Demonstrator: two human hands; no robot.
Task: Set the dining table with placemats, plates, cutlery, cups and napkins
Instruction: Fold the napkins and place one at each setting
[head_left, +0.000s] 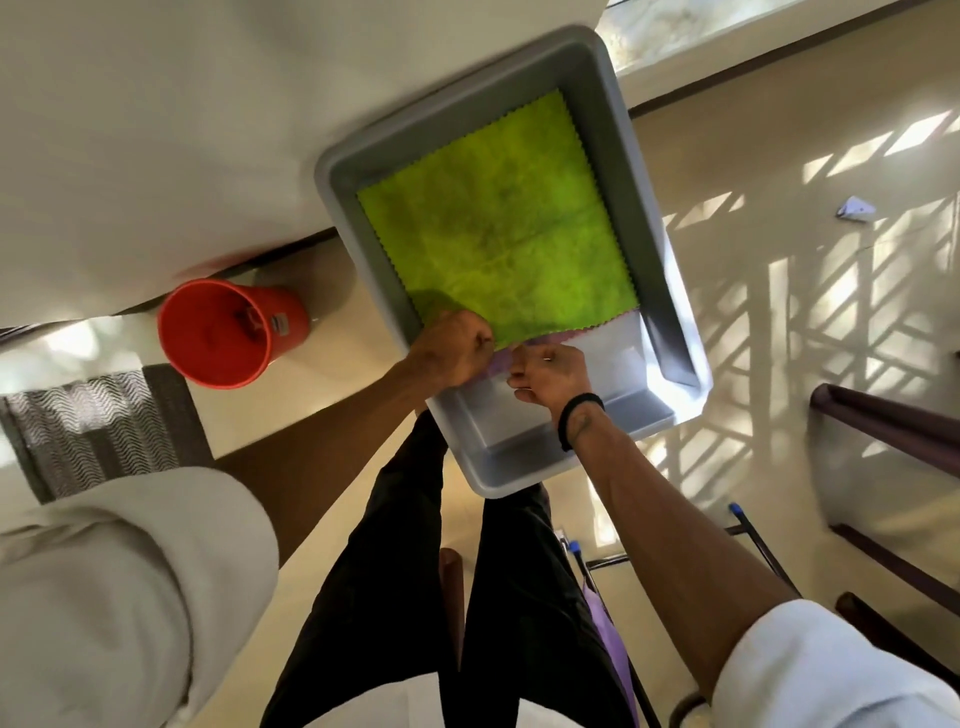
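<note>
A grey plastic tub (613, 78) juts out over the edge of a white-clothed table (182, 130). Flat inside it lies a green placemat (498, 218) with zigzag edges. A pink or lilac placemat (550, 339) peeks out from under its near edge. My left hand (454, 348) has curled fingers and pinches the green mat's near edge. Right beside it, my right hand (550, 376) pinches the same near edge where the lilac layer shows. A black band circles the right wrist. Which layer each hand holds is hidden by the fingers.
A red bucket (223, 332) stands on the floor under the table at the left, next to a grey patterned rug (93, 421). Dark wooden chair parts (883, 431) stand at the right. My legs in dark trousers (415, 597) are below the tub. Metal rods (608, 564) lie on the floor.
</note>
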